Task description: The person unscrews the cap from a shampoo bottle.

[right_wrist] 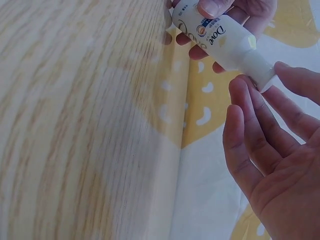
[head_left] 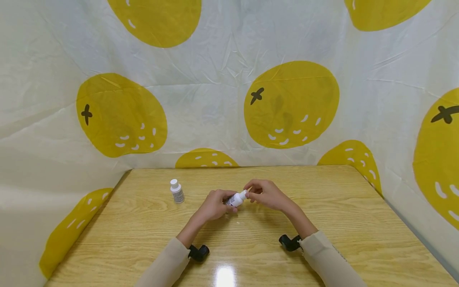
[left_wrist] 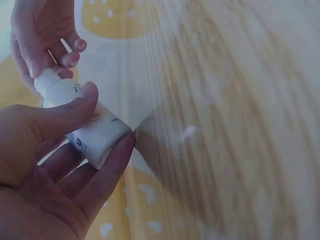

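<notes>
My left hand (head_left: pixel 214 205) grips a small white Dove bottle (right_wrist: pixel 227 42) round its body, thumb on one side and fingers on the other. The bottle is tilted, its capped end pointing up and toward my right hand (head_left: pixel 268 194). With thumb and fingertips my right hand pinches the white cap (right_wrist: pixel 259 70), which sits on the bottle's neck. Blue print shows near the base of the bottle in the left wrist view. A second small white bottle (head_left: pixel 177 192), with a white cap and grey print, stands upright on the table left of my hands.
The wood-grain table (head_left: pixel 322 207) runs back to a white curtain (head_left: pixel 208 119) printed with yellow fruit, which also hangs at both sides. A black wrist camera (head_left: pixel 199 252) is on the left wrist and another black camera (head_left: pixel 289 242) on the right.
</notes>
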Demonstrator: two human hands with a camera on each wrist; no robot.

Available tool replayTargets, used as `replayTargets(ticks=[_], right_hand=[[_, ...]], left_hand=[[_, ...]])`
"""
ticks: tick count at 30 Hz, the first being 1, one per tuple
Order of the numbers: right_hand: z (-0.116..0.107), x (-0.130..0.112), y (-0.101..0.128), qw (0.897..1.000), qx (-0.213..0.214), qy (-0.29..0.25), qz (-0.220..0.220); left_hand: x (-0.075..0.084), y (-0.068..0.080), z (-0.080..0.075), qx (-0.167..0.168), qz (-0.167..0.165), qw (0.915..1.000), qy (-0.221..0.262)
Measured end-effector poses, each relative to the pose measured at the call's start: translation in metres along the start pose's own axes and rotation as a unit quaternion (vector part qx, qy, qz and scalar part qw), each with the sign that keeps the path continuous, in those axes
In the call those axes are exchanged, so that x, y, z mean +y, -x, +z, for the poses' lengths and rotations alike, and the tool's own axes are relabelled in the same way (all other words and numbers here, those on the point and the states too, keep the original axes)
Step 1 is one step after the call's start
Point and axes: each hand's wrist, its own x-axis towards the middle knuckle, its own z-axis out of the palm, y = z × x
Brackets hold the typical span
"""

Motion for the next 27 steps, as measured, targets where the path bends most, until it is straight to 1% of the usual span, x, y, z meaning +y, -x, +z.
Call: replayTargets(ticks=[7, 12, 21, 27], right_hand=[[0.0006, -0.0008, 0.0006, 1.0, 0.005, -0.001, 0.016], [0.0009, -0.0008, -0.0007, 1.0, 0.012, 0.001, 0.025], [-0.0009, 0.0003, -0.0003, 1.0, 0.001, -0.002, -0.002], [-0.0012, -0.0009, 0.0003, 1.0, -0.002, -0.003, -0.001]], left_hand=[[-0.0009, -0.001, 0.0004, 0.0, 0.0, 1.0, -0.006], [-0.0008, -0.0012, -0.0002, 0.0, 0.001, 1.0, -0.002], [0.0002, -0.0011, -0.0006, -0.002, 0.003, 1.0, 0.0], [-0.0004, -0.0013, -0.0001, 0.0, 0.011, 0.9999, -0.009]])
